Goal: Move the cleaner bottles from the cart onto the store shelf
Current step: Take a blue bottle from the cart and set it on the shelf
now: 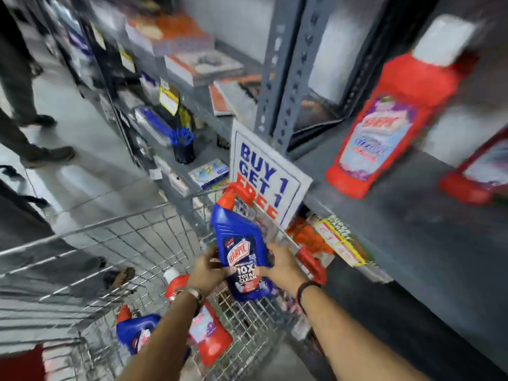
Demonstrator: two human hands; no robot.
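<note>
A blue cleaner bottle (242, 248) with a red cap is held upright above the wire cart (132, 243). My left hand (206, 270) grips its left side and my right hand (283, 266) grips its right side. Inside the cart lie a red bottle (211, 334) with a white cap and another blue bottle (136, 332), both partly hidden by my left forearm. On the grey store shelf (412, 215) to the right stands a red bottle (384, 136), with a second red bottle (478, 177) cut off at the frame edge.
A "Buy 1 Get 1 Free" sign (264, 177) hangs on the shelf edge just behind the held bottle. Perforated shelf posts (291, 78) rise beyond it. Stationery fills the shelves further left. People's legs (30, 133) stand in the aisle at left.
</note>
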